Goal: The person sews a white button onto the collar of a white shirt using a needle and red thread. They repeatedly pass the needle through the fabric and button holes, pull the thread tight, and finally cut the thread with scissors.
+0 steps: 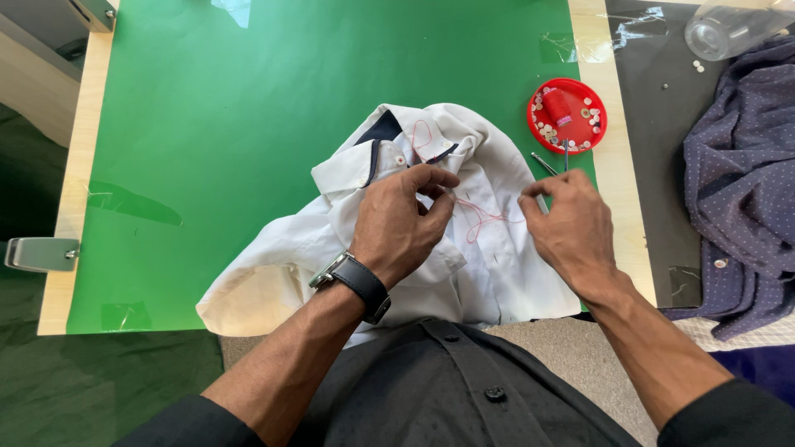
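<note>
Green mat (pixel 248 124) bare left of white shirt (pixel 497 265); red dish (pixel 567 116), scissors (pixel 551 161) crowd right.

Wooden table (pixel 79 174) carrying a green mat (pixel 248 124): white shirt (pixel 489 265) at the near edge, red dish (pixel 567 116) and dark dotted shirt (pixel 741 190) toward the right edge.

A pale wooden table (pixel 79 178) lies under the hands, and a green sheet (pixel 232 124) covers most of it, held down with strips of clear tape. Right of the hands the top turns to a black mat (pixel 654 165), with a dark blue dotted cloth (pixel 745 190) heaped at its far right. A clear plastic container (pixel 725 29) lies up beyond that. Left of the hands, past the table edge, the floor (pixel 25 199) is dark green, and a grey metal bracket (pixel 37 254) juts out there. Light is bright and even.
</note>
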